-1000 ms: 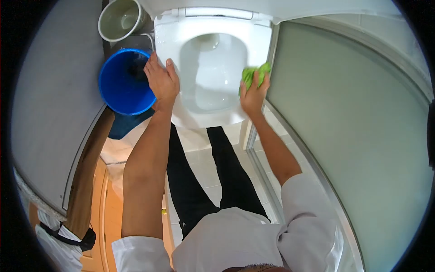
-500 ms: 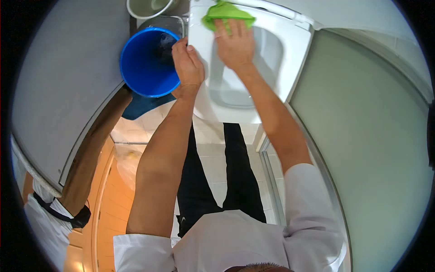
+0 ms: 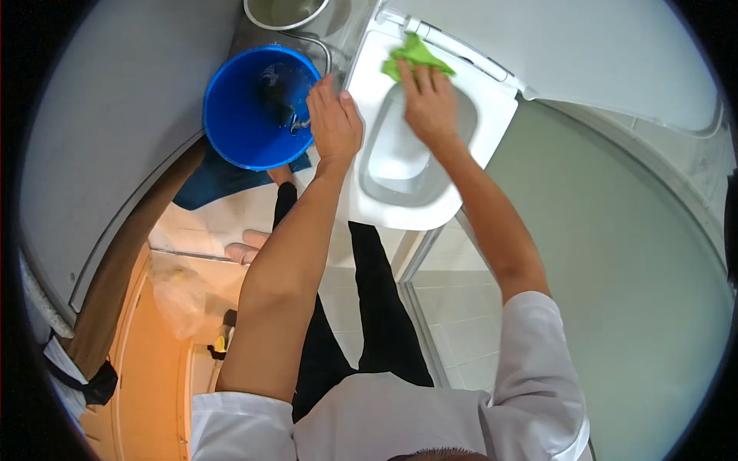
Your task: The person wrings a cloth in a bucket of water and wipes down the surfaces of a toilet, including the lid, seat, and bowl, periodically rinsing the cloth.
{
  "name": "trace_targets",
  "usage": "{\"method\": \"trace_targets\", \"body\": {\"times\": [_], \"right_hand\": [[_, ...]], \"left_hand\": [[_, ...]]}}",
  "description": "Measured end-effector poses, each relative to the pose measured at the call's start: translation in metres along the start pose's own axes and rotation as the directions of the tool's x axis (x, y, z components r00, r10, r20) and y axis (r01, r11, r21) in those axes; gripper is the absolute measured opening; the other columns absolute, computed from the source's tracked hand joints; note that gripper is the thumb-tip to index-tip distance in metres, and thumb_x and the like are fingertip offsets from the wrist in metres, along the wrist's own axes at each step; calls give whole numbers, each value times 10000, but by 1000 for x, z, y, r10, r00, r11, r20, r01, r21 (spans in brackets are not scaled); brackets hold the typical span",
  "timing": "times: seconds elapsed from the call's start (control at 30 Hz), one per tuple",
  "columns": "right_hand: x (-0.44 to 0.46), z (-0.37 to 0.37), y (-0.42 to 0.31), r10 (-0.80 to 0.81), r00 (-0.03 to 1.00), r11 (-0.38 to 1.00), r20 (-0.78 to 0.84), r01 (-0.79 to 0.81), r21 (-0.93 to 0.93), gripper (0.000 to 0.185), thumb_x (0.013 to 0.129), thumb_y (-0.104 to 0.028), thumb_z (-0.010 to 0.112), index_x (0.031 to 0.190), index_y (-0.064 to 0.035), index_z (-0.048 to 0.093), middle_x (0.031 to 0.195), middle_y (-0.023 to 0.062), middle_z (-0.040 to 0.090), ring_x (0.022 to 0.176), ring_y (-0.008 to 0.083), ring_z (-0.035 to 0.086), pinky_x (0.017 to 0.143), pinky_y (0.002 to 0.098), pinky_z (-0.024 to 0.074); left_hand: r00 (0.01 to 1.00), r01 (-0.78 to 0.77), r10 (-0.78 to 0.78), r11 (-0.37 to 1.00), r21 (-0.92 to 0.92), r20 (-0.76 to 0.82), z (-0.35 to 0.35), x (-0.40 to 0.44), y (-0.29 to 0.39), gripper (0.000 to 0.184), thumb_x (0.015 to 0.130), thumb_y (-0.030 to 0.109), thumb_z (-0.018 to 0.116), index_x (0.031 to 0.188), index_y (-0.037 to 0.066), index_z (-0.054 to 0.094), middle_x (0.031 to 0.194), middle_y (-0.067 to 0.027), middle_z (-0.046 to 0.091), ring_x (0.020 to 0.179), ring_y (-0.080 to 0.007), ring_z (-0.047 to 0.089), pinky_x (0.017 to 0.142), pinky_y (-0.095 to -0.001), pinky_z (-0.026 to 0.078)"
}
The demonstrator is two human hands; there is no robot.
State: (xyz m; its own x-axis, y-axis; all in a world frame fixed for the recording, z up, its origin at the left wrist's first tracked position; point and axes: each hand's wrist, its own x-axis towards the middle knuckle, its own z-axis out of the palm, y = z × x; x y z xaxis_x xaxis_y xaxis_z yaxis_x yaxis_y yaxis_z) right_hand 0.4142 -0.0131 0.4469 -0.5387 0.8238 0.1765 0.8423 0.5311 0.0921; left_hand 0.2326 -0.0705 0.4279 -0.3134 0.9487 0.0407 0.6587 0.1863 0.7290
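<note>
A bunched green cloth [image 3: 416,57] lies on the back part of the white toilet rim [image 3: 374,67], close to the hinge. My right hand [image 3: 432,106] reaches over the bowl with its fingertips pressed on the cloth's lower edge. At the rim's left side is my left hand [image 3: 336,127], fingers stretched out and close together, holding nothing. Just left of it stands a blue bucket [image 3: 231,115] with some water and a dark thing inside that I cannot make out.
Behind the blue bucket stands a pale bucket [image 3: 307,19]. The raised toilet lid [image 3: 615,61] is at the back. A frosted glass panel [image 3: 607,269] borders the right side, a grey panel [image 3: 131,100] the left. Slippers [image 3: 244,250] and a plastic bag [image 3: 178,296] are on the floor.
My view has turned and shifted. My right hand has moved the cloth along the back of the rim, and it looks more bunched. The left hand's fingers lie straighter along the rim.
</note>
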Motion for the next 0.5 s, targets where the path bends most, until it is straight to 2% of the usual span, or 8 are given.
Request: {"method": "trace_targets", "body": {"times": [0.13, 0.2, 0.23, 0.27, 0.33, 0.37, 0.4, 0.5], "right_hand": [[33, -8, 48, -130, 990, 981, 52, 136, -141, 410, 874, -137, 639, 1276, -80, 688, 1290, 82, 632, 1226, 281, 574, 971, 417, 476], [73, -5, 42, -389, 921, 907, 29, 388, -164, 395, 891, -155, 638, 1279, -100, 689, 1324, 36, 600, 1225, 213, 558, 988, 378, 467], [86, -6, 30, -398, 917, 884, -8, 381, -271, 382, 891, -165, 638, 1264, -114, 700, 1337, -26, 588, 1233, 149, 539, 1002, 348, 461], [87, -11, 35, -395, 919, 884, -8, 378, -277, 382, 891, -165, 638, 1264, -114, 700, 1337, -26, 588, 1233, 149, 539, 1002, 348, 461], [88, -24, 60, -525, 851, 814, -18, 495, -304, 361, 903, -167, 623, 1251, -158, 719, 1340, -71, 582, 1273, 114, 507, 1053, 330, 438], [82, -28, 79, -491, 871, 841, 0, 474, -261, 389, 903, -172, 628, 1282, -203, 712, 1361, -87, 578, 1298, 82, 491, 1109, 325, 402], [82, -44, 98, -494, 870, 835, 2, 475, -279, 389, 903, -172, 628, 1282, -203, 712, 1361, -87, 578, 1298, 82, 491, 1109, 325, 402], [103, -107, 125, -290, 900, 901, -326, 142, -409, 443, 890, -279, 672, 1332, -252, 680, 1376, -36, 582, 1329, 173, 488, 1132, 474, 376]], "left_hand": [[998, 56, -55, 998, -29, 7, -2, 1, 5, 428, 1006, 155, 503, 1368, -72, 476, 1314, -305, 522, 1229, -477, 474, 1087, -542, 354], [997, 71, -71, 997, -15, 17, -2, -2, 3, 439, 988, 151, 526, 1366, -65, 477, 1322, -309, 517, 1235, -479, 472, 1089, -543, 362], [998, 55, -55, 998, 8, 8, -2, -2, 3, 436, 988, 151, 526, 1366, -62, 480, 1318, -307, 520, 1235, -477, 473, 1090, -545, 363], [999, 32, -32, 999, 29, 2, 0, 0, 2, 434, 988, 151, 526, 1365, -60, 483, 1314, -305, 524, 1236, -474, 474, 1090, -547, 364], [1000, 28, -28, 999, 29, 1, 1, -1, 0, 430, 988, 150, 527, 1361, -59, 489, 1311, -304, 526, 1237, -471, 475, 1090, -549, 364], [1000, 23, -23, 999, 32, 6, 1, -1, -1, 426, 988, 150, 528, 1358, -58, 495, 1309, -304, 528, 1237, -468, 476, 1090, -550, 365], [1000, 16, -16, 1000, 16, -3, 2, -2, 0, 426, 988, 150, 528, 1358, -58, 495, 1309, -304, 528, 1237, -468, 476, 1090, -550, 365], [999, 49, -49, 998, 32, 20, 0, -1, 3, 414, 992, 157, 524, 1355, -42, 513, 1320, -292, 531, 1242, -464, 475, 1093, -547, 368]]}}
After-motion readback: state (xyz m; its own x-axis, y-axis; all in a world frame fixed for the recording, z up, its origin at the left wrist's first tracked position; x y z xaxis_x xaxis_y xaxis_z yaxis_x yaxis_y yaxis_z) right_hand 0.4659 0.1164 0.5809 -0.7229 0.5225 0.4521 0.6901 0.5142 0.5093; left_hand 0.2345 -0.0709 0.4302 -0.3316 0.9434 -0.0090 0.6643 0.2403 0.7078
